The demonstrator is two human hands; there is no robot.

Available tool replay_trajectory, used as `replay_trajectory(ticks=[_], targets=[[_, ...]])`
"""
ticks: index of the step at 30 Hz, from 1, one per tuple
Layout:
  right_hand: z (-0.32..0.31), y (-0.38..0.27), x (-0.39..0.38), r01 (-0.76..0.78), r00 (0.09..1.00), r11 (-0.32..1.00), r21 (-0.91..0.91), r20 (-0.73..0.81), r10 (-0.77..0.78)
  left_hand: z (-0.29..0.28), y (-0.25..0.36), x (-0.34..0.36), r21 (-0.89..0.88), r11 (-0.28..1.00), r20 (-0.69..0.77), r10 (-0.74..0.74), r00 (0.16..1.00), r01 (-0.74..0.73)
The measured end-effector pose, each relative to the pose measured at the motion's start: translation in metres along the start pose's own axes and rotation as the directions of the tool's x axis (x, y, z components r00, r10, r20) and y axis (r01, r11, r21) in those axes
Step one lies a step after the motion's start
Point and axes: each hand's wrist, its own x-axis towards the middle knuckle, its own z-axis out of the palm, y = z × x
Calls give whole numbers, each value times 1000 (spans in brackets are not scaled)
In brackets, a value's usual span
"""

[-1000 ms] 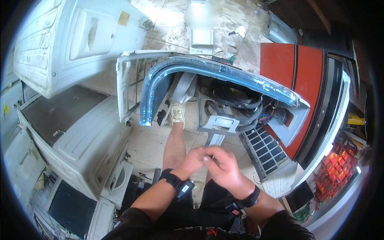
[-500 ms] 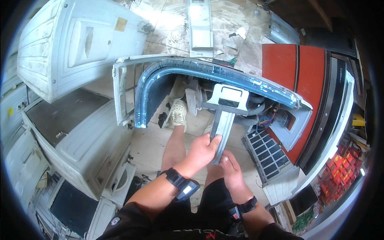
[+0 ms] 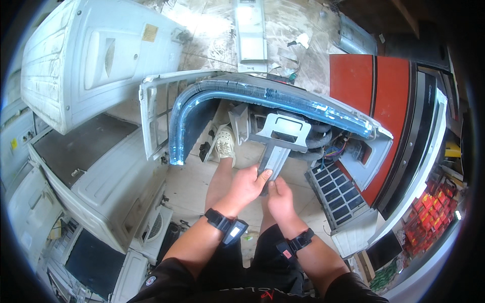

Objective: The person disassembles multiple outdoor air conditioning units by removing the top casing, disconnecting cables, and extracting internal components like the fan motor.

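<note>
Both hands are closed on the long leg of a T-shaped grey metal bracket (image 3: 276, 160), whose wide slotted head lies over the inside of an opened air conditioner unit. My left hand (image 3: 248, 184) grips higher up the leg with the thumb across it; my right hand (image 3: 279, 199) holds just below and to the right. A curved blue-finned coil (image 3: 270, 96) arches around the bracket, with black hoses (image 3: 319, 134) and coloured wires (image 3: 334, 149) to the right. An open white grille frame (image 3: 149, 113) stands at its left end.
White unit casings (image 3: 98, 187) crowd the left side. Red panels (image 3: 352, 83) and a finned grid panel (image 3: 334, 196) are at the right, with red boxes (image 3: 430, 214) beyond. A long pale channel (image 3: 251, 35) lies on the dirty floor behind. My shoe (image 3: 224, 143) rests beside the coil.
Since a second ago the bracket has been lifted and both hands have closed on its leg. Over the last half second my right hand has moved up it, and the bracket has tilted slightly.
</note>
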Motion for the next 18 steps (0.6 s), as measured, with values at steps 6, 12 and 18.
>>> replay_trajectory(ticks=[6,12,18], targets=[[10,13,-16,-25,999,1000,19,21,24,-10,-10,-11,27,999,103,-35,994,33],[22,61,-19,-25,1000,1000,-17,-2,25,-4,-27,-17,94,994,112,-69,991,59],[28,82,-15,-16,1000,1000,-17,17,17,6,-55,-20,103,993,73,-71,995,63]])
